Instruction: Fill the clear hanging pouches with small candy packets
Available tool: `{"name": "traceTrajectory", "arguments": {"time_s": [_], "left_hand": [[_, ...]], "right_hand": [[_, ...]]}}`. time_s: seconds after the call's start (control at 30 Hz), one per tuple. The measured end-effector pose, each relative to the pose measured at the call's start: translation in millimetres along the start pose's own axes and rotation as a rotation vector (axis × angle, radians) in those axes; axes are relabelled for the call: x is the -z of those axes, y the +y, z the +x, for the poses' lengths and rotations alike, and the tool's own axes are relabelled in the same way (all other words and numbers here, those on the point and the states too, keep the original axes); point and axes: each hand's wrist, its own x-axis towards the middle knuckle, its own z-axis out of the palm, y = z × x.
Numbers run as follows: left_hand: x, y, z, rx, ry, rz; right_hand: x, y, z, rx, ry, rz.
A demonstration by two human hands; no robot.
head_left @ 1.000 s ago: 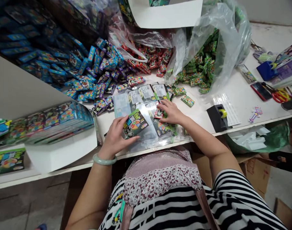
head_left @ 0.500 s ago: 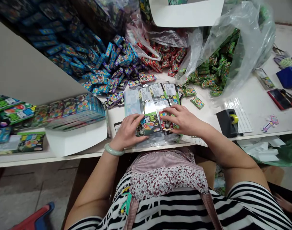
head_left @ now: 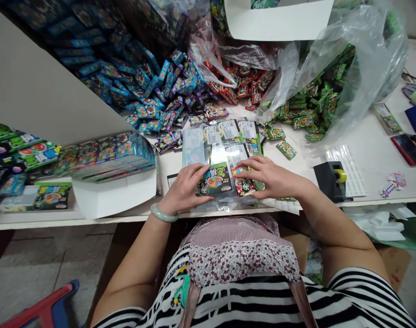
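At lower centre, the open left hand (head_left: 185, 189) lies flat against the left edge of a green card packet (head_left: 215, 179), whose long side runs across the frame. The open right hand (head_left: 274, 177) rests on a red packet (head_left: 242, 181) just beside it, both packets lying on a clear plastic sleeve (head_left: 194, 150).

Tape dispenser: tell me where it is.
In the head view, the black tape dispenser stands right of the right hand, beside a printed white sheet, near the table's front edge.

Flat green printed packet (head_left: 215, 179)
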Motion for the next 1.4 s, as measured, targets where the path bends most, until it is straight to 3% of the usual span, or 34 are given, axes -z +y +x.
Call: {"name": "traceTrajectory", "arguments": {"time_s": [0.23,0.47,0.77,0.87,0.93,0.97,1.0,1.13,1.23,1.33,1.4], "left_hand": [[-11.3,8.2,4.0,0.006,0.007,-0.14],[-13.2,5.7,-1.5,0.09,0.069,-0.119],[-21.0,0.0,-8.1,0.154,0.132,-0.182],[-11.1,0.6,-16.4,0.227,0.185,-0.224],[-0.2,2.3,-25.9,0.261,0.226,-0.273],[5.3,3.7,-31.0,0.254,0.241,-0.307],[10.3,5.2,-35.7,0.231,0.253,-0.345],[20.2,10.6,-48.3,0.15,0.315,-0.438],[18.8,10.6,-54.6,0.206,0.344,-0.409],[17.1,8.3,-62.3,0.279,0.346,-0.381],[17.9,6.4,-67.1,0.296,0.359,-0.37]], "right_hand": [[-8.9,0.4,13.2,-0.06,0.029,0.035],[-33.4,-3.0,12.4,-0.184,0.304,0.115],[-36.6,-1.3,51.9,-0.228,0.114,0.404],[-35.2,7.1,79.1,-0.292,0.331,0.529],[-35.3,17.2,107.4,-0.316,0.536,0.56],[-36.8,22.6,125.8,-0.317,0.579,0.545],[-39.9,27.2,146.9,-0.315,0.573,0.506],[-65.6,31.1,243.2,-0.383,0.256,0.292],[-87.1,24.9,300.3,-0.528,0.197,0.147],[-97.2,27.4,324.1,-0.637,0.229,0.347],[-94.9,37.1,318.3,-0.663,0.276,0.52]]}}
